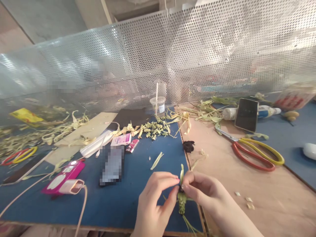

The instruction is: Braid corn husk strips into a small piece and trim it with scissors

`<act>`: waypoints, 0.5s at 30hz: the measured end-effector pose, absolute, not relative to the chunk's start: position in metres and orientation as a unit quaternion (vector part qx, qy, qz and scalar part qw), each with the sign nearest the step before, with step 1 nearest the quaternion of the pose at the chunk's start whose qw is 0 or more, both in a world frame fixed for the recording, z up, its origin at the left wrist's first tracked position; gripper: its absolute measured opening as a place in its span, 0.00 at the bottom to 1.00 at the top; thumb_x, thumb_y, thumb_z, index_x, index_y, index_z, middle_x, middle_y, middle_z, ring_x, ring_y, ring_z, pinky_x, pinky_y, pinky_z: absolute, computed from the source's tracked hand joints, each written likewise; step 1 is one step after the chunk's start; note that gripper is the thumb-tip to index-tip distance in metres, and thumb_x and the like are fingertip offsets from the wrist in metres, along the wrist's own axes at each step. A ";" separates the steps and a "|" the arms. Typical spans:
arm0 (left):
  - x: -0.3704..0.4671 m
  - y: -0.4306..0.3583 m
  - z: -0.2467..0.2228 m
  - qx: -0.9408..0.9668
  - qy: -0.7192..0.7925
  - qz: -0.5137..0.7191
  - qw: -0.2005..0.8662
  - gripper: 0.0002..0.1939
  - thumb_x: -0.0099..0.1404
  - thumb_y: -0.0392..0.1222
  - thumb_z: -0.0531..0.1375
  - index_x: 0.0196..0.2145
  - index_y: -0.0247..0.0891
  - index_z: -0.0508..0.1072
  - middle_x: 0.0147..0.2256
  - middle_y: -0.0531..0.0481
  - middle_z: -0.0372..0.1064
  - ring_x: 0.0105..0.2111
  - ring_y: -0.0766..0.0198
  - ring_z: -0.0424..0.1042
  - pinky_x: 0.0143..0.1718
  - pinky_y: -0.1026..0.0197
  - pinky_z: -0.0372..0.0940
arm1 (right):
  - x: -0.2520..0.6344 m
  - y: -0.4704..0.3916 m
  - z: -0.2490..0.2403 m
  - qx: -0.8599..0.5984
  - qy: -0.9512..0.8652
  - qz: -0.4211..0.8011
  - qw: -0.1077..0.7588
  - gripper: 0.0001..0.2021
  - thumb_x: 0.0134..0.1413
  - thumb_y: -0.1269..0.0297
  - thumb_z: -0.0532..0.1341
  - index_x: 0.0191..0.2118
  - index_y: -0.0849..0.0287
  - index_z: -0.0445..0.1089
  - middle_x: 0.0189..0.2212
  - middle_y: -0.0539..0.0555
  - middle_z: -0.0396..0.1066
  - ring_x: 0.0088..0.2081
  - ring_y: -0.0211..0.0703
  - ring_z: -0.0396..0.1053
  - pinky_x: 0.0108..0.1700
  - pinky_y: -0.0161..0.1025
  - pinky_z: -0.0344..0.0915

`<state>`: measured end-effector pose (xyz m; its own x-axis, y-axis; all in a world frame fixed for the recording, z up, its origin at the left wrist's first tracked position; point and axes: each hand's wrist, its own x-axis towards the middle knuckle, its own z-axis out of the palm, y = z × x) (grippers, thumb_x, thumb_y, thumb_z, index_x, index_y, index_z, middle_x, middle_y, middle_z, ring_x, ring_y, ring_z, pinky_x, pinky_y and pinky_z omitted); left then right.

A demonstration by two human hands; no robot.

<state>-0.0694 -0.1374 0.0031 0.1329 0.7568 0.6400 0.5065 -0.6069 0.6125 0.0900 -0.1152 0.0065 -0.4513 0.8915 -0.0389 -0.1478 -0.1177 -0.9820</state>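
Green braided piece trails loose, thin strands.

Left of the black phone, a magenta device; just behind that phone, a pink-and-white packet; farther behind it, a lidded cup.

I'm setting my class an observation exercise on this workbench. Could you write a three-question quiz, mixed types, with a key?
1. Multiple choice: what are the left hand and right hand working on?
A) a black phone
B) a small green textured piece
C) a white bottle

2. True or false: a straw stands in the clear cup.

3. Short answer: name the two handle colours of the scissors at the picture's right.

Key: 1. B; 2. True; 3. Yellow and red.
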 end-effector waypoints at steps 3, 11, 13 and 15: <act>-0.072 -0.137 0.003 0.783 0.370 0.496 0.065 0.18 0.55 0.22 0.58 0.40 0.38 0.70 0.35 0.48 0.72 0.35 0.65 0.70 0.37 0.63 0.67 | 0.091 -0.115 0.007 -0.333 -0.517 0.686 0.389 0.13 0.50 0.55 0.61 0.28 0.61 0.65 0.24 0.47 0.60 0.28 0.33 0.56 0.33 0.29 0.54; -0.077 -0.139 -0.001 0.803 0.347 0.482 0.047 0.21 0.55 0.21 0.59 0.45 0.35 0.71 0.38 0.44 0.72 0.37 0.63 0.70 0.37 0.61 0.68 | 0.092 -0.116 0.005 -0.333 -0.493 0.707 0.382 0.13 0.51 0.55 0.60 0.29 0.62 0.66 0.26 0.49 0.63 0.31 0.34 0.59 0.36 0.31 0.56; -0.076 -0.140 -0.001 0.804 0.332 0.492 0.028 0.21 0.55 0.22 0.59 0.46 0.35 0.71 0.38 0.44 0.72 0.36 0.63 0.70 0.36 0.60 0.68 | 0.091 -0.116 0.006 -0.335 -0.489 0.709 0.383 0.13 0.51 0.55 0.61 0.29 0.61 0.65 0.25 0.48 0.62 0.30 0.34 0.58 0.34 0.31 0.56; -0.076 -0.140 -0.001 0.805 0.328 0.494 0.007 0.20 0.56 0.23 0.59 0.45 0.36 0.71 0.38 0.45 0.73 0.36 0.62 0.70 0.35 0.59 0.68 | 0.090 -0.117 0.007 -0.341 -0.496 0.702 0.381 0.13 0.51 0.55 0.60 0.29 0.61 0.64 0.24 0.47 0.61 0.29 0.33 0.57 0.33 0.30 0.55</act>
